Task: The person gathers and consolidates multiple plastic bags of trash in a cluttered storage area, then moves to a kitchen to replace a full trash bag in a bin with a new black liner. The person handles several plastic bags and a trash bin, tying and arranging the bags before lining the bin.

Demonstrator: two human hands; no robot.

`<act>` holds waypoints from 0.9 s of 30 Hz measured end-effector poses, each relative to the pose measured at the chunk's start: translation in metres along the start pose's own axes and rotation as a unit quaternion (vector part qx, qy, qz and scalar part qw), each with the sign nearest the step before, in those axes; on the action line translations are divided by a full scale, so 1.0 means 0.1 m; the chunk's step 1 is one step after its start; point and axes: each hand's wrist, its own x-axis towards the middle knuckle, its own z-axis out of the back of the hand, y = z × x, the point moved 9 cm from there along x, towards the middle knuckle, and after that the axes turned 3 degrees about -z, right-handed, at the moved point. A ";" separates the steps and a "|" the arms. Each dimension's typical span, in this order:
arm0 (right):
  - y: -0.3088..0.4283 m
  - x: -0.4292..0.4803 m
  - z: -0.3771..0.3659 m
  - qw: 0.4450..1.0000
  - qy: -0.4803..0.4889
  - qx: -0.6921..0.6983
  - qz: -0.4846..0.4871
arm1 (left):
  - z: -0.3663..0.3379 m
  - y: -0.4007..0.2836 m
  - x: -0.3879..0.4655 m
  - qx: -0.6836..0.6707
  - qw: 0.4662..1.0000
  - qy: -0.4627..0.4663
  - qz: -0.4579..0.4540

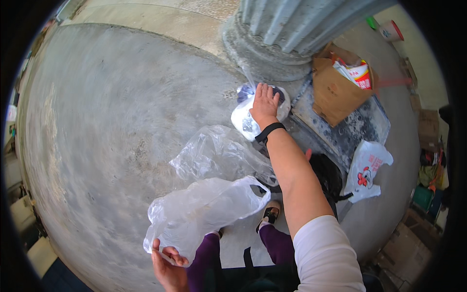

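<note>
My left hand (pixel 168 264) pinches the bottom edge of a translucent plastic carrier bag (pixel 204 204), which spreads out before my legs with one loop handle to the right. My right hand (pixel 265 103) is stretched out flat, palm down, over a filled white plastic bag (pixel 245 116) at the foot of the column. Its fingers are extended and grip nothing; whether the palm touches the bag is hard to tell. Dark material shows through the filled bag's top. Between the two bags lies a crumpled clear plastic bag (pixel 219 153), partly behind my right forearm.
A fluted grey column (pixel 277 33) rises just beyond the filled bag. To its right, a brown paper bag (pixel 337 91) with printed packets stands on a stained slab (pixel 350 124). Nearer lie a white printed bag (pixel 368 171) and a black bag (pixel 326 171). Cardboard boxes (pixel 408 252) line the right.
</note>
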 end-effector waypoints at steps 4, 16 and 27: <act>0.18 0.29 -0.13 0.997 -0.073 0.018 -0.008 | 0.06 0.09 0.21 0.003 0.999 -0.008 -0.032; -0.08 0.56 -0.36 0.971 0.067 0.230 -0.003 | 0.03 0.34 0.28 -0.028 0.999 0.026 0.013; -1.56 -0.71 -0.36 0.690 0.078 0.666 -0.273 | 0.26 0.73 0.17 0.029 0.995 0.025 0.094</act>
